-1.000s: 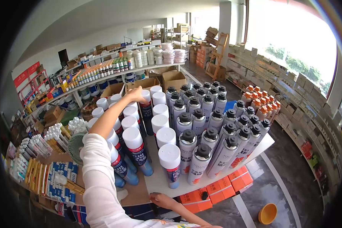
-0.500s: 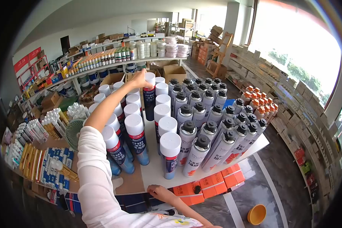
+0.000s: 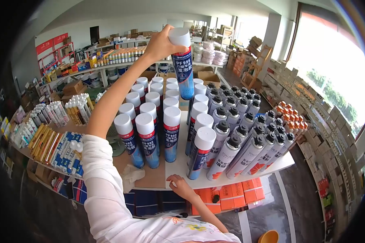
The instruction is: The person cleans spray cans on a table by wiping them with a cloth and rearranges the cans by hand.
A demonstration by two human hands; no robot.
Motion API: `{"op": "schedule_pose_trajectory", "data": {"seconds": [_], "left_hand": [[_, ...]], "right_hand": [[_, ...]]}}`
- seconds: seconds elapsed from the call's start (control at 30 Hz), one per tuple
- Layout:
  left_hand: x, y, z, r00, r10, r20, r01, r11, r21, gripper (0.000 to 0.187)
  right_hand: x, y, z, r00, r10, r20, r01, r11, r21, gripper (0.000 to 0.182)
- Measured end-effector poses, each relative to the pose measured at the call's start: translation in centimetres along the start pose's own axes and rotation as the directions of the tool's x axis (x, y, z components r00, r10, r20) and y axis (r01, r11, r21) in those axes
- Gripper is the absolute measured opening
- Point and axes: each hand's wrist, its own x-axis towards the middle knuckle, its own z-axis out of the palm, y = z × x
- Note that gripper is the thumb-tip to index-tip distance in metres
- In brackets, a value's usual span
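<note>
My left hand [image 3: 165,44] grips a can of spray foam [image 3: 184,71] just below its white cap, with the thumb across the front. The can is blue with a red band and "PF995" lettering, and hangs upright above the other cans. Below it stand rows of matching white-capped foam cans [image 3: 171,135] on the table [image 3: 158,178]. My right hand [image 3: 181,188] rests at the table's front edge, fingers loosely apart and holding nothing. A crumpled white glove [image 3: 130,176] lies left of it.
Many grey black-capped cans [image 3: 223,152] crowd the table's right half, with orange-capped bottles [image 3: 290,115] behind. Orange boxes [image 3: 231,196] sit below the edge. Sealant tubes [image 3: 48,143] lie at left. A yellow bucket [image 3: 269,237] is on the floor.
My left hand has lifted the foam can up from the back of the rows, clear of its neighbours. My right hand stays at the table edge. The camera view has shifted.
</note>
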Motion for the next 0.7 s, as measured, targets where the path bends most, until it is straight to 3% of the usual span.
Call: {"op": "schedule_pose_trajectory", "data": {"seconds": [0.13,0.3,0.4,0.47,0.53,0.63,0.67,0.7], "left_hand": [[-0.9,5.2,-6.6,0.991,0.108,-0.084,-0.113,0.992,-0.051,0.074],[-3.6,11.8,-13.9,0.976,0.166,-0.141,-0.177,0.982,-0.072,0.064],[-5.2,14.0,-17.6,0.997,0.067,-0.050,-0.077,0.972,-0.223,0.060],[-6.3,15.3,-19.5,1.000,-0.012,0.025,0.019,0.960,-0.280,0.058],[-7.6,16.4,-20.6,0.992,-0.063,0.110,0.097,0.936,-0.339,0.055],[-9.9,16.6,-20.3,0.976,-0.086,0.202,0.156,0.919,-0.363,0.056],[-10.9,16.7,-19.8,0.965,-0.077,0.253,0.169,0.915,-0.367,0.057],[-12.1,16.9,-19.1,0.951,-0.107,0.290,0.217,0.899,-0.381,0.057]], "right_hand": [[0.4,-0.9,-0.3,0.995,0.027,-0.092,-0.016,0.993,0.121,0.032],[0.7,-0.8,0.2,0.987,0.006,-0.159,0.013,0.992,0.122,0.041],[0.8,-1.2,0.7,0.972,0.073,-0.225,-0.016,0.969,0.247,0.039],[1.0,-1.3,1.6,0.924,0.204,-0.323,-0.041,0.893,0.448,0.032],[1.3,-0.2,2.1,0.873,0.393,-0.289,-0.179,0.809,0.560,0.028],[0.3,2.1,2.8,0.873,0.437,-0.217,-0.257,0.790,0.556,0.023],[-0.1,3.5,4.2,0.854,0.402,-0.330,-0.153,0.801,0.579,0.023],[-1.0,2.7,3.7,0.848,0.400,-0.347,-0.173,0.829,0.532,0.022]]}}
